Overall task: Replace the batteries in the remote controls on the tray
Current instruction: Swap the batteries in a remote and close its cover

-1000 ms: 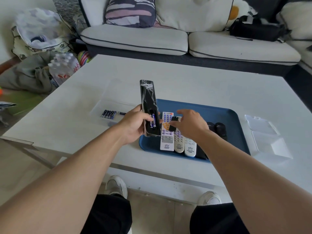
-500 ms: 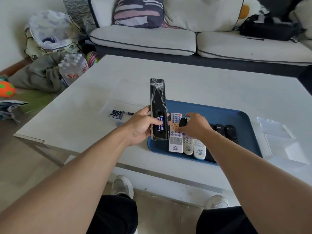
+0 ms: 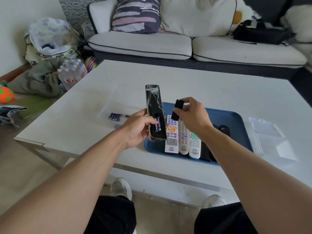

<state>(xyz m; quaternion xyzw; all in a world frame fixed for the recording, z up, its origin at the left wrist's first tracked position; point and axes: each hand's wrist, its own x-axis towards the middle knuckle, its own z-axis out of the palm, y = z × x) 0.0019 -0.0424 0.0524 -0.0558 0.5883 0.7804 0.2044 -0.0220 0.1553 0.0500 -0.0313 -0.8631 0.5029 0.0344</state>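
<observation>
Two batteries (image 3: 158, 126) are seated in the black remote (image 3: 154, 105) gripped by the left hand (image 3: 136, 128); its cover (image 3: 177, 110), pinched by the right hand (image 3: 191, 115), is not yet refitted, and other remotes (image 3: 182, 139) wait on the tray (image 3: 236, 122).

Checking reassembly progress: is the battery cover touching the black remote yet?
Apart. Head view shows tray between the battery cover in the right hand and the black remote.

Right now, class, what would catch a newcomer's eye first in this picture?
The left hand holds up a long black remote, back open, two blue batteries seated inside. Beside it, the right hand pinches the black battery cover above the blue tray, where three pale remotes lie side by side.
</observation>
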